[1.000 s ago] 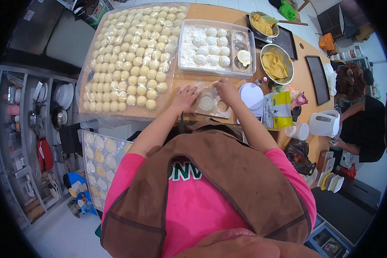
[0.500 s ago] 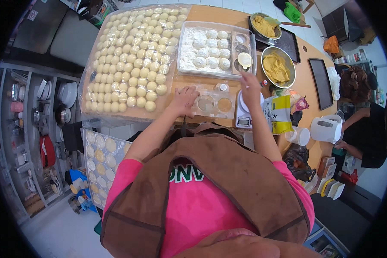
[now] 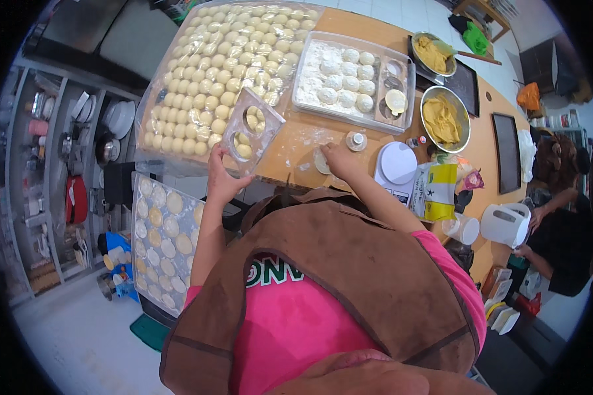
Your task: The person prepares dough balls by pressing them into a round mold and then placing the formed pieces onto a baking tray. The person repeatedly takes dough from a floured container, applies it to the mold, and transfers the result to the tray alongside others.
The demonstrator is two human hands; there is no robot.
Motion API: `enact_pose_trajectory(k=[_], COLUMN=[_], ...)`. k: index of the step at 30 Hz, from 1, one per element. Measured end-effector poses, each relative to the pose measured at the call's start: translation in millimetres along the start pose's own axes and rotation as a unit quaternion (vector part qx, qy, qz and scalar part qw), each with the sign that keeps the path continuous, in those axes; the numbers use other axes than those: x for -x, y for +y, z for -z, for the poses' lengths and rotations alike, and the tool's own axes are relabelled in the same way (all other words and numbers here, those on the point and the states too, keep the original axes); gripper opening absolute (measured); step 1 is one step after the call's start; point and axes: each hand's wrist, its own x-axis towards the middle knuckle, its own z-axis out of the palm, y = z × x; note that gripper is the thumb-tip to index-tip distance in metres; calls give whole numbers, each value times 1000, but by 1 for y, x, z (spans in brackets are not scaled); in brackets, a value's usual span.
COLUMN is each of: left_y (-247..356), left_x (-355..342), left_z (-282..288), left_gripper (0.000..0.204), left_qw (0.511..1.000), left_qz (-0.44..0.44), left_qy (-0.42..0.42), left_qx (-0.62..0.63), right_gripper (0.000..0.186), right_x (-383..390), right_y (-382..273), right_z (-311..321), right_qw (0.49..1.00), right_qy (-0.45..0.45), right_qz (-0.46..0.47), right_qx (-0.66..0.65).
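My left hand [image 3: 225, 172] grips a clear, flat plastic template [image 3: 268, 128] with round cutouts, raised and tilted at the table's front edge, partly over the bagged dough balls [image 3: 197, 92]. My right hand [image 3: 336, 160] has bent fingers on the edge of a pale, thin round disc [image 3: 321, 163] lying on the wooden table. Just right of it stands a small round white-and-metal piece [image 3: 356, 141]. Behind is a plastic box [image 3: 298, 100] of floured dough balls with cups at one side.
A white scale [image 3: 394, 164], two bowls of yellow dough [image 3: 441, 118], dark trays [image 3: 505, 151], a yellow bag [image 3: 441, 187] and a white jug [image 3: 501, 224] fill the right. A sheet of flat discs [image 3: 161, 250] is below left. Another person's arm [image 3: 540, 260] is at far right.
My left hand has lifted the template off the table and moved it left. My right hand has reached toward the box, then come back down to the disc that the template uncovered.
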Motion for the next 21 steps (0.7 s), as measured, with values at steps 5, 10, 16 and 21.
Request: enact_pose_trajectory(k=[5,10,16,21], left_y=[1,5,16,40], left_x=[25,33,23,4], left_z=[2,-7,-35,-70], left_gripper=[95,91,93,90], left_qw=[998,998,978,942], left_qz=[0,5,-34,-73], left_qy=[33,16,-91,-179], left_qx=[-46,-67,-185,-276], right_gripper=[17,18,17,30], right_x=[-12,-11,32,76], right_y=[7,23,67,92], right_z=[-9,-5,-14,25], right_qw=[995,995,962,818], right_qy=[-36,-56,8,98], right_qz=[46,76,31,-90], right_qx=[83,-33,-271,-560])
